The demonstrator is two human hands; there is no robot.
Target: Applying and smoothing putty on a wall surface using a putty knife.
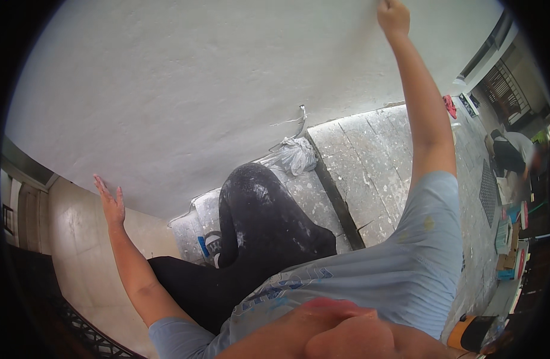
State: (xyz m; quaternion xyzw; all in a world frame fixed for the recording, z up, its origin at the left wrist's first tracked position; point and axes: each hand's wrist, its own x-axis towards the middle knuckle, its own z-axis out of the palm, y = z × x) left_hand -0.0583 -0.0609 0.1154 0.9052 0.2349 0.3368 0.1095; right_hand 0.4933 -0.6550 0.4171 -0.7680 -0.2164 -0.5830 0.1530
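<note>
My left hand (110,202) rests flat with fingers spread on the pale grey wall (185,90), down at its lower left. My right hand (393,16) reaches high up the same wall at the top edge of the view, fingers closed; what it grips, if anything, is hidden. My knee in dark, paint-spattered trousers (260,206) is raised over a plastic-covered ledge (197,218), with my shoe (212,244) on it.
A crumpled plastic bag (294,155) lies by the wall. Paint-speckled paving slabs (370,173) run to the right. Another person (511,152) crouches at the far right near boxes and tins (509,239). A metal railing (83,332) sits at lower left.
</note>
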